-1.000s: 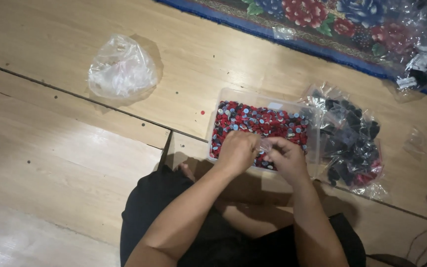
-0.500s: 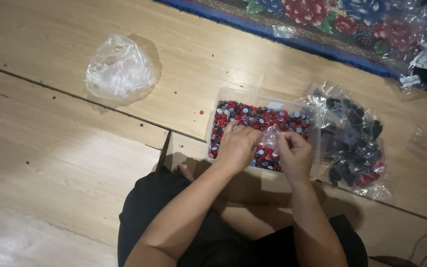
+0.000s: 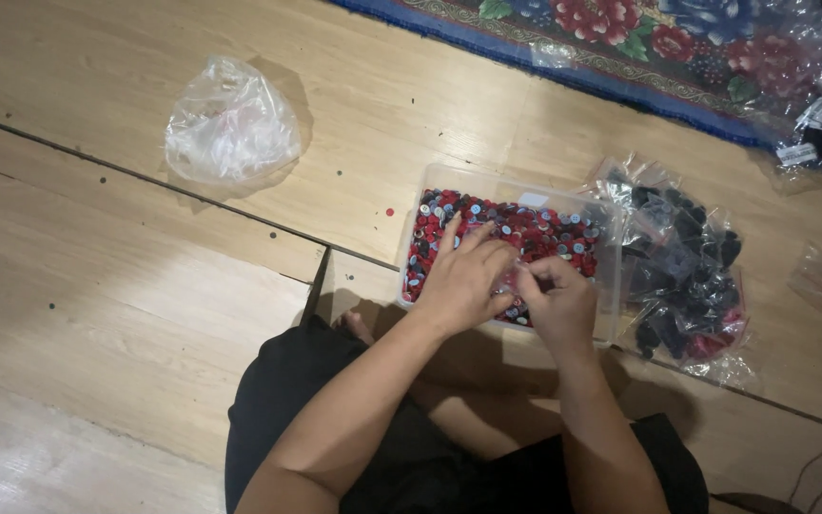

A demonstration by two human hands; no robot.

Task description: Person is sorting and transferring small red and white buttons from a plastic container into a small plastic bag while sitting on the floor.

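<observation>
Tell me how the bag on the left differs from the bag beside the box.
The left bag looks whitish and nearly empty; the right bag is packed with dark pieces, a few red. The left bag lies alone on the floor, away from both hands; the right bag sits against the box. Both are clear, crumpled plastic.

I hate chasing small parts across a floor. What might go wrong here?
The clear tub is heaped with small red and grey caps, and both hands, left hand and right hand, dig in it, so caps may spill over the rim. One red cap already lies on the floor. The open bag of dark pieces beside the tub could get knocked.
</observation>
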